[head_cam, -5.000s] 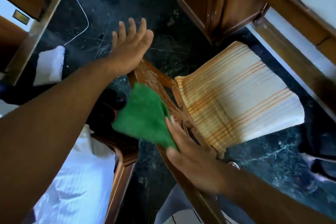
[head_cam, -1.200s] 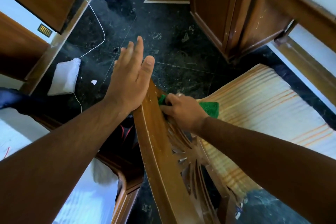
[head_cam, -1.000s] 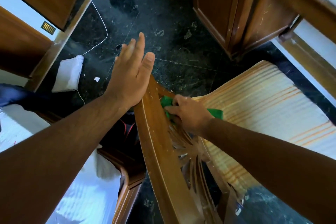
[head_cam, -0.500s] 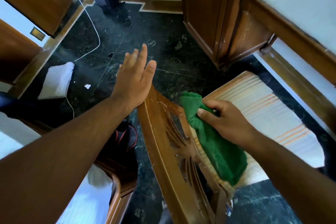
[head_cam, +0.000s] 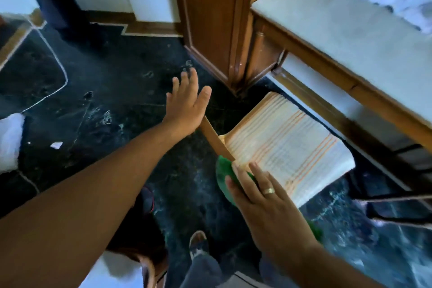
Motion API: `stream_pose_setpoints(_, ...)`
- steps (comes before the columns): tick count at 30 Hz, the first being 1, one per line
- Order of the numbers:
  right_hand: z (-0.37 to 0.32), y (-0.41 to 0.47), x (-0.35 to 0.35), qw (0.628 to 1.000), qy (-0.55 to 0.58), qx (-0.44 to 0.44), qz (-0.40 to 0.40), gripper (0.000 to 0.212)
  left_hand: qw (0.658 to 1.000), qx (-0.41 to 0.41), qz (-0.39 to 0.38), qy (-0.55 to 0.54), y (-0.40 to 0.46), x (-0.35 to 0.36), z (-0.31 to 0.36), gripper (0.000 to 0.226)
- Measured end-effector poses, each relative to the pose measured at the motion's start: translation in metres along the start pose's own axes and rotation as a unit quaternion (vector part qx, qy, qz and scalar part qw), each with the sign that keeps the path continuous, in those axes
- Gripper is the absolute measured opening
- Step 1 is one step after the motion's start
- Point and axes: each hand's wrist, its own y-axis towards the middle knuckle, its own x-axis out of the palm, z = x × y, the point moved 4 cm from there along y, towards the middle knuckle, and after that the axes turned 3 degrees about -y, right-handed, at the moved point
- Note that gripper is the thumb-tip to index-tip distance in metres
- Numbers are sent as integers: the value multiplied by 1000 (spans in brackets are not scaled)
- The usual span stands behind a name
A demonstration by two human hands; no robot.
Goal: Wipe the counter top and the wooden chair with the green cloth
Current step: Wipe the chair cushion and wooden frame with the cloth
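Note:
The wooden chair [head_cam: 214, 139] shows only a strip of its brown backrest top; its seat carries a cream cushion with orange stripes [head_cam: 287, 145]. My left hand [head_cam: 187, 107] rests flat, fingers spread, with the heel of its palm on the far end of the backrest. My right hand [head_cam: 259, 196] presses the green cloth [head_cam: 223, 179] against the near part of the backrest, fingers stretched over it. Most of the cloth is hidden under that hand; a green bit [head_cam: 316, 232] shows beside the wrist. The pale counter top [head_cam: 332, 23] runs along the upper right.
A wooden cupboard [head_cam: 210, 18] stands behind the chair. The floor is dark marble [head_cam: 105, 100] with a white cable [head_cam: 59, 70], a white cloth [head_cam: 9, 142] and a paper scrap [head_cam: 56, 145]. A dark bag [head_cam: 58, 9] leans at the wall. My shoe [head_cam: 198, 243] is below.
My right hand has slid with the cloth from the inner face of the backrest down toward me along its top. The view lifted toward the counter. My left hand stays on the backrest.

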Motion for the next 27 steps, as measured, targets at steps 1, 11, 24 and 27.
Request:
stream_pose_setpoints(1, -3, 5, 0, 1000, -3, 18, 6, 67, 1000, 18, -5, -25, -5, -6, -7, 69)
stream_pose_setpoints(11, 22, 130, -17, 940, 281, 191, -35, 53, 980, 199, 27, -6, -68, -43, -49, 61)
stream_pose_setpoints(24, 44, 27, 9, 747, 497, 370, 243, 74, 807, 540, -34, 235, -86, 36, 22, 72)
stream_pose_setpoints(27, 36, 31, 6, 816, 424, 323, 224, 65, 777, 572, -102, 240, -49, 29, 25, 73)
